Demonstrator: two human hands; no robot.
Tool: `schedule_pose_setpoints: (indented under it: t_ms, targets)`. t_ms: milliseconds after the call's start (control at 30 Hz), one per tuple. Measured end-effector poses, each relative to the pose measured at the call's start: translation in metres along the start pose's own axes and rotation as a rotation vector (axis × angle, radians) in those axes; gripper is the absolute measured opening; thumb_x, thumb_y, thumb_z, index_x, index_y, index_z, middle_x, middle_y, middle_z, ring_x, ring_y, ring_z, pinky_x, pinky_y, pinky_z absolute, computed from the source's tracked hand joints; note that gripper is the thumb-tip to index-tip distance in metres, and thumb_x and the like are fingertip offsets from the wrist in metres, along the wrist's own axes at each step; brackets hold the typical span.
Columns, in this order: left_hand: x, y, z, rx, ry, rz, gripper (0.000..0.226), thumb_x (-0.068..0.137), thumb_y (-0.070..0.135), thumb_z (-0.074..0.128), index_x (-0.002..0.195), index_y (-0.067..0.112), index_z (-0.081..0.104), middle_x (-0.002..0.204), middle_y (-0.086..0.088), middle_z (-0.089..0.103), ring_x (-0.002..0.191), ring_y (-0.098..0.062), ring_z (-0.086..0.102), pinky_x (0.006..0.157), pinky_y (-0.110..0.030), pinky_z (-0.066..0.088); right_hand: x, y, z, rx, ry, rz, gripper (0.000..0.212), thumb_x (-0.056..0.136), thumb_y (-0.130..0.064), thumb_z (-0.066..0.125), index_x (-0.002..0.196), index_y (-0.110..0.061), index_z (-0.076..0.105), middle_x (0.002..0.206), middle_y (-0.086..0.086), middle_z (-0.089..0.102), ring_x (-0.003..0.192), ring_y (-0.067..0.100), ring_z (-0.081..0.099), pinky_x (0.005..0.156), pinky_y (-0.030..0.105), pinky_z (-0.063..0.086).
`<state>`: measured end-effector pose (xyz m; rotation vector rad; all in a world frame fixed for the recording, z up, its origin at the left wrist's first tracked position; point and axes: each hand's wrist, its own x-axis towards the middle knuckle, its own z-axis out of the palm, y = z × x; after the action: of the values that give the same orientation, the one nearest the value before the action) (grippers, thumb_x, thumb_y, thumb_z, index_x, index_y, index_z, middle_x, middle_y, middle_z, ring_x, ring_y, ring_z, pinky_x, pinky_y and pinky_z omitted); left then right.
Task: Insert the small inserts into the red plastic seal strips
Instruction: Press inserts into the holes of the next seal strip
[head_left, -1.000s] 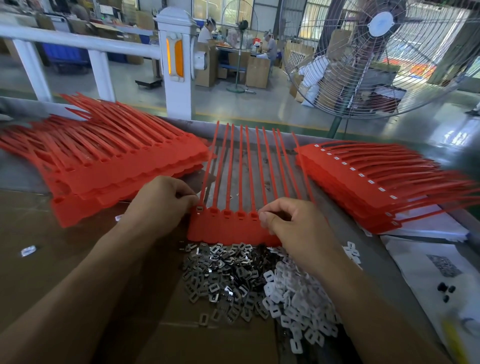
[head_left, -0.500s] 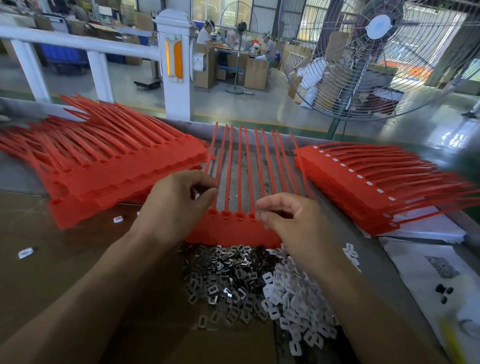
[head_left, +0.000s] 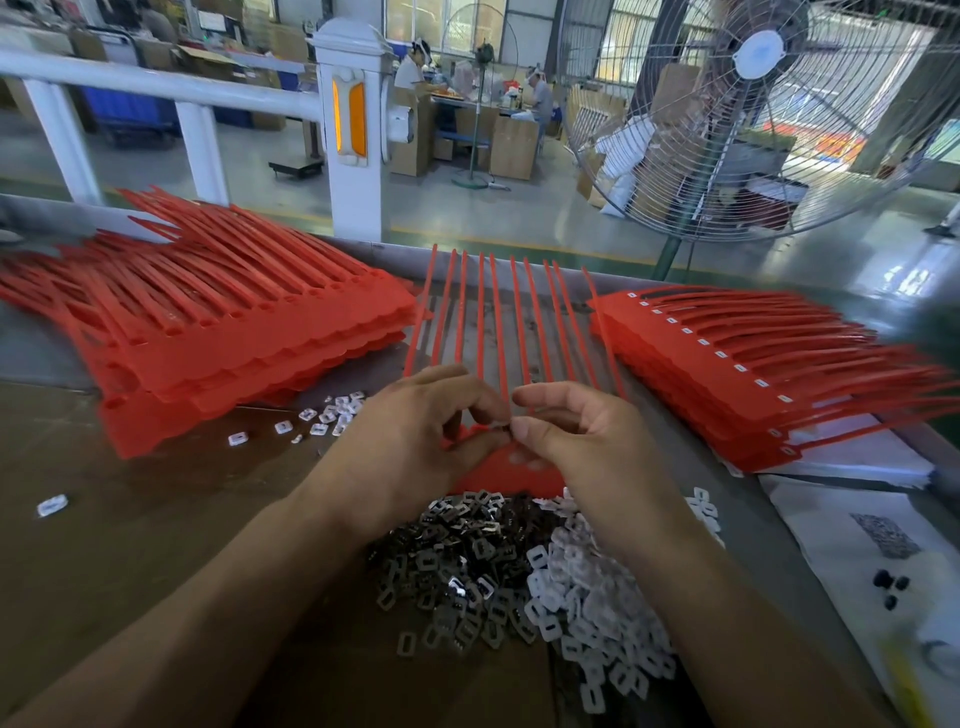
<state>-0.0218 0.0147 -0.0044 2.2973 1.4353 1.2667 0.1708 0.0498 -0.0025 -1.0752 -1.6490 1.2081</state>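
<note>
A red seal strip panel (head_left: 511, 470) lies flat in front of me, its long tails (head_left: 493, 312) pointing away. My left hand (head_left: 415, 441) and my right hand (head_left: 582, 441) meet over its head end, fingertips together, pinching a small insert (head_left: 503, 426) between them. Just below the panel lie a heap of dark metal inserts (head_left: 457, 561) and a heap of white plastic inserts (head_left: 592, 613). The panel's sockets are mostly hidden by my hands.
A thick stack of red strips (head_left: 223, 332) lies at the left, another stack (head_left: 753, 374) with white inserts fitted at the right. Loose white inserts (head_left: 327, 415) lie beside the left stack. Papers (head_left: 872, 535) lie at the right; a big fan (head_left: 753, 114) stands behind the table.
My left hand has left the panel's left corner and moved right. Both hands now meet fingertip to fingertip above the panel's middle. The view has shifted, showing loose white inserts at the left.
</note>
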Motion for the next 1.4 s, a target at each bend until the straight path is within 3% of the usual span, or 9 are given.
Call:
schedule_pose_setpoints:
  t_ms: [267,367,500,600,833,1400]
  targets:
    - [0.001,0.001,-0.001,0.059,0.009,0.039,0.014,0.088,0.038,0.067,0.096,0.027,0.070,0.092,0.016,0.061,0.080,-0.009,0.059,0.070,-0.029,0.050,0.000,0.000,0.000,-0.007,-0.016,-0.002,0.019,0.098,-0.019,0.071,0.113,-0.029,0.071,0.088,-0.004,0.079,0.082,0.010,0.077,0.070,0.014,0.055]
    - [0.002,-0.005,-0.004,0.104,0.038,0.008,0.008,0.088,0.034,0.068,0.093,0.028,0.070,0.090,0.018,0.062,0.082,-0.007,0.059,0.073,-0.030,0.050,0.000,0.001,0.002,-0.103,0.004,-0.022,0.016,0.098,-0.027,0.070,0.113,-0.032,0.071,0.090,-0.008,0.079,0.085,0.005,0.075,0.076,0.019,0.055]
    - [0.004,-0.026,-0.017,0.222,0.063,-0.125,0.006,0.086,0.027,0.076,0.090,0.029,0.072,0.090,0.017,0.064,0.086,-0.008,0.057,0.083,-0.044,0.049,-0.003,0.003,0.002,-0.302,0.025,-0.056,0.015,0.096,-0.038,0.071,0.111,-0.038,0.074,0.096,-0.023,0.075,0.093,-0.011,0.067,0.073,0.006,0.046]
    - [0.002,-0.039,-0.028,0.302,0.028,-0.227,0.007,0.086,0.032,0.076,0.090,0.035,0.072,0.094,0.019,0.062,0.096,-0.011,0.056,0.092,-0.047,0.046,-0.003,0.003,0.001,-0.365,0.007,-0.065,0.016,0.097,-0.037,0.070,0.112,-0.035,0.075,0.098,-0.025,0.073,0.095,-0.019,0.061,0.071,-0.004,0.041]
    - [0.001,-0.046,-0.032,0.413,-0.077,-0.269,0.003,0.089,0.039,0.072,0.092,0.039,0.072,0.102,0.018,0.062,0.103,-0.012,0.053,0.094,-0.040,0.037,-0.003,0.002,0.001,-0.419,-0.035,-0.046,0.015,0.098,-0.037,0.069,0.111,-0.034,0.075,0.095,-0.021,0.073,0.090,-0.012,0.066,0.068,0.004,0.046]
    - [0.003,-0.040,-0.024,0.416,-0.135,-0.322,0.009,0.087,0.041,0.074,0.095,0.041,0.076,0.105,0.020,0.057,0.111,-0.011,0.048,0.101,-0.038,0.033,-0.008,-0.005,0.004,-0.540,-0.207,-0.131,0.016,0.095,-0.035,0.073,0.110,-0.031,0.075,0.096,-0.021,0.072,0.092,-0.013,0.064,0.076,0.000,0.043]
